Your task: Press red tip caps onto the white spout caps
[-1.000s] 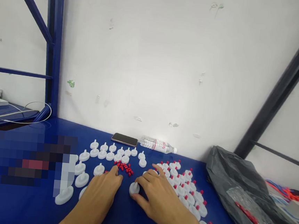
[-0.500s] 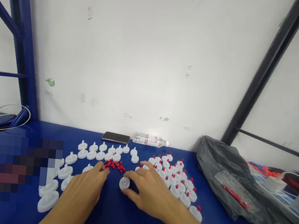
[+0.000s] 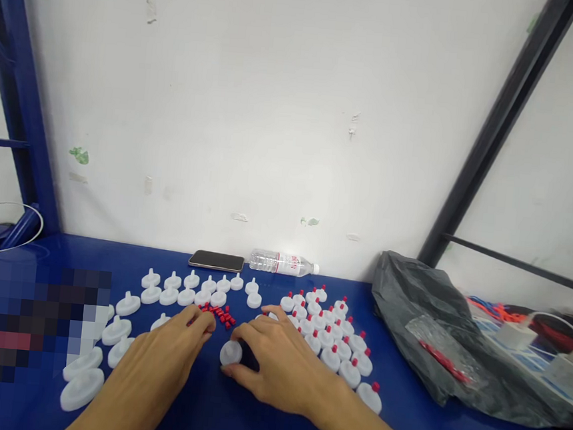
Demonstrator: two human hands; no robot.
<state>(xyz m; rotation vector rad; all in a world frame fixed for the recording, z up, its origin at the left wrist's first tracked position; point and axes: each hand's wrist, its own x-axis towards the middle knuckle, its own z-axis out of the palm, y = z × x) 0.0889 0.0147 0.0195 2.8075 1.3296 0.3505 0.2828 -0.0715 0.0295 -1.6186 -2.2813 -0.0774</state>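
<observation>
Between the thumb and fingers of my right hand is a round white plastic cap, tilted with its circular face toward me. My left hand is closed in a pinch at the near edge of a small pile of red tips; whatever its fingertips hold is hidden. Around my left hand stand several white caps with bare spouts. To the right of my right hand are several white caps with red tips on their spouts, some partly hidden behind the hand.
A phone and a clear water bottle lie along the wall. At the right a grey plastic bag carries a clear packet of red pieces, beside a power strip with plugs. The left side is blurred out.
The view has shifted slightly. The white cap in my right hand has turned, and its centre hole no longer shows. My left hand stays by the red tips.
</observation>
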